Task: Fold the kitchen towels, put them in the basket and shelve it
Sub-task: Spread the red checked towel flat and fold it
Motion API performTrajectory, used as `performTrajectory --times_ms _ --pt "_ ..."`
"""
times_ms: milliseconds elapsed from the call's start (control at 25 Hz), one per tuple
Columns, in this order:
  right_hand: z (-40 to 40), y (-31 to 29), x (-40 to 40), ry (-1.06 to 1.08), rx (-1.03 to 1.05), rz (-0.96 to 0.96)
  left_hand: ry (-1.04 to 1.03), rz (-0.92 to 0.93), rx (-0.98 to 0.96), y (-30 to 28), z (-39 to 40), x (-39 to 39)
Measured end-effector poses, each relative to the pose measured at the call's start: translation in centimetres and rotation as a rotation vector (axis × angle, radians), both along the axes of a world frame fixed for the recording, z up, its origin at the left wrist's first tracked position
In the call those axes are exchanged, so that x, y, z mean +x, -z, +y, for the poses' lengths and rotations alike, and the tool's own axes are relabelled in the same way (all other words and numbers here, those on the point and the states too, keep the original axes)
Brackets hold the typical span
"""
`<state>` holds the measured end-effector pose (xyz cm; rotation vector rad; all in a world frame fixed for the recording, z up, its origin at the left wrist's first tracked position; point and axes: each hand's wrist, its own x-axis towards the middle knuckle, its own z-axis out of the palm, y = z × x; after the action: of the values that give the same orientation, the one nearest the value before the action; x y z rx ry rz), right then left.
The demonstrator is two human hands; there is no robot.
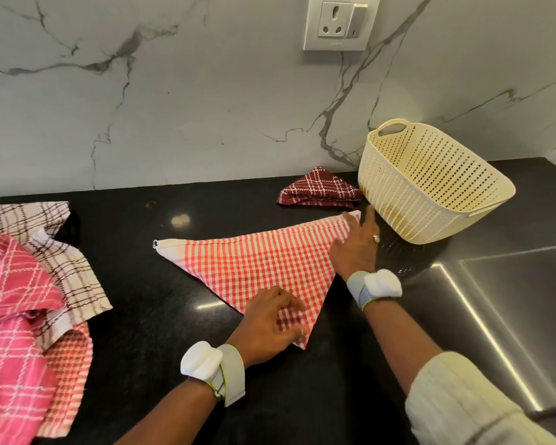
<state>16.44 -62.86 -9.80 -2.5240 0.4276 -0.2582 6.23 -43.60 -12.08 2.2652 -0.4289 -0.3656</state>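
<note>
On the dark desk (135,332) a red-checked towel (257,268) lies folded into a triangle, its long edge toward the wall and its point toward the person. The left hand (270,322) rests on the near point with fingers curled onto the cloth, seemingly pinching or pressing it, though the exact hold is hard to make out. The right hand (355,248) lies flat with straight fingers on the far right corner, just beside the cream basket (398,200). One maroon towel (318,189) already sits folded next to the basket, touching or nearly touching its wall. The basket appears to hold nothing, as far as its visible interior shows. At the left a heap of unfolded towels (29,300) waits: a pink plaid one, a white one with brown lines and another red-checked one. So the work looks early: one towel folded, a second partway, several untouched, nothing in the basket, and the shelving not yet begun.
</note>
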Motion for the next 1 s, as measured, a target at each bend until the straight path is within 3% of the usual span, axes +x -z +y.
performTrajectory --times_ms 120,200,360,560,800,920,1000 --pt "4.9 0.6 -2.3 -0.303 0.015 -0.025 -0.276 -0.255 -0.072 -1.4 1.9 1.4" --pt "7.1 1.6 -3.0 -0.472 0.004 0.065 -0.392 -0.359 0.086 -1.3 4.2 3.3" --pt "7.7 4.1 -3.2 -0.653 -0.337 0.235 -0.238 -0.132 0.606 1.4 8.4 5.4" --pt "3.4 4.1 -1.4 -0.589 -0.427 0.291 -0.191 -0.076 0.672 1.9 9.2 6.3" --pt "-2.3 3.6 1.0 -0.299 -0.337 0.395 -0.201 -0.143 0.673 2.5 9.4 5.9" --pt "0.7 3.5 -1.6 -0.253 -0.342 0.226 -0.206 -0.147 0.645 2.5 9.5 5.9" --pt "4.2 2.2 -4.5 -0.414 -0.282 0.110 -0.229 -0.212 0.575 2.6 9.5 5.9"
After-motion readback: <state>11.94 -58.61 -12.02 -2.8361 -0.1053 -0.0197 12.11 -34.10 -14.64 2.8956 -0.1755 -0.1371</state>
